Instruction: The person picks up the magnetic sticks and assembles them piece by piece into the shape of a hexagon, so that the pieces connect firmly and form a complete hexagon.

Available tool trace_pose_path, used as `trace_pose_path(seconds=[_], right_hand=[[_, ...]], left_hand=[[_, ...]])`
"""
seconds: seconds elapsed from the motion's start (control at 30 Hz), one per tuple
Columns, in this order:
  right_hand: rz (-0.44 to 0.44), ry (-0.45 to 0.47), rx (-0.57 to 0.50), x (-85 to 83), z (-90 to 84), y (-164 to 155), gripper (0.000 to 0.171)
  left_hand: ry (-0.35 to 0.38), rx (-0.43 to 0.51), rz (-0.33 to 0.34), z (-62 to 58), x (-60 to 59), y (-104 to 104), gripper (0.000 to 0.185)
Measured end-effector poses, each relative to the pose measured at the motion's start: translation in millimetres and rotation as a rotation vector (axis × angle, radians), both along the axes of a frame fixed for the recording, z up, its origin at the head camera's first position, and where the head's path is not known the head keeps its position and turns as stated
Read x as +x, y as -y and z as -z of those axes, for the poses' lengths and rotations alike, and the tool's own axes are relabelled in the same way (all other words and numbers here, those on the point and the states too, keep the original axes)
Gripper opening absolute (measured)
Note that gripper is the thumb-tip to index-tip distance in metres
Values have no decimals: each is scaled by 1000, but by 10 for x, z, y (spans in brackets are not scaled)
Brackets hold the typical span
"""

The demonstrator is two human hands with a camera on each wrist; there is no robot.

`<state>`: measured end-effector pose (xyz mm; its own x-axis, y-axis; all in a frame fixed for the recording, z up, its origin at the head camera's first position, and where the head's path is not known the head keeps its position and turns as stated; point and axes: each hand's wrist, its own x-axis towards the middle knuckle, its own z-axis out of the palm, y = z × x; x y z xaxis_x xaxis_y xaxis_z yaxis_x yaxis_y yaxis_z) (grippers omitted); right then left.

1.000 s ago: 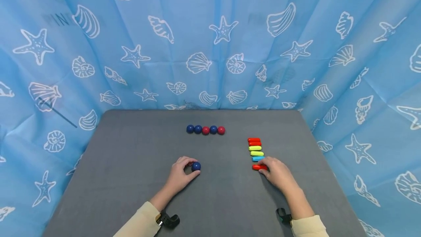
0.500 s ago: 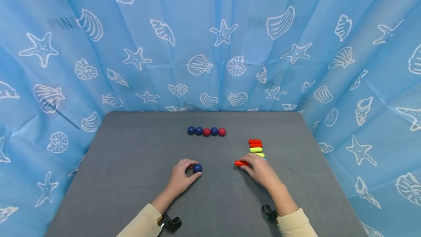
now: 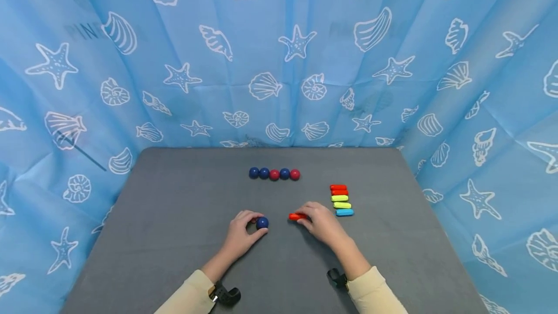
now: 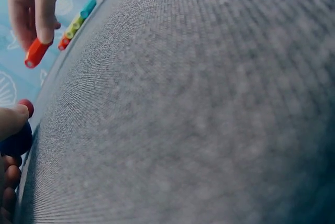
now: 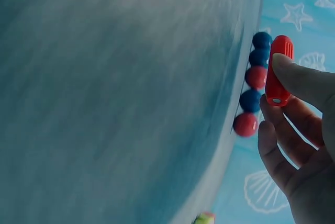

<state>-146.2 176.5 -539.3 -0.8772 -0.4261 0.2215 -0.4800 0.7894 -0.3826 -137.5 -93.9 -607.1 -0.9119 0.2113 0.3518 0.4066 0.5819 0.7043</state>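
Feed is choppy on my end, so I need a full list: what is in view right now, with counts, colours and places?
Row of balls: five, blue, blue, red, blue, red; far centre of table.
Blue ball: one; near centre, in left grip.
Stack of pegs: five, two red, two yellow-green, one light blue; right side.
Red peg: one; near centre, in right grip.
Table: one, grey.
Backdrop: blue, white shells and starfish.
Left hand: grips blue ball.
Right hand: pinches red peg.
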Motion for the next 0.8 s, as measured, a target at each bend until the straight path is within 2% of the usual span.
trace_pose_path(seconds=[0.23,0.6,0.8], right_hand=[[-46,37,13,-64,-2,221,21],[-141,86,58,-148,-12,488,18],[-175,125,41,-165,2,530,18]], left_hand=[[0,-1,7,-17,7,5,33],[-100,3,14,25,2,24,34],[-44,-12,17,4,14,-9,35]])
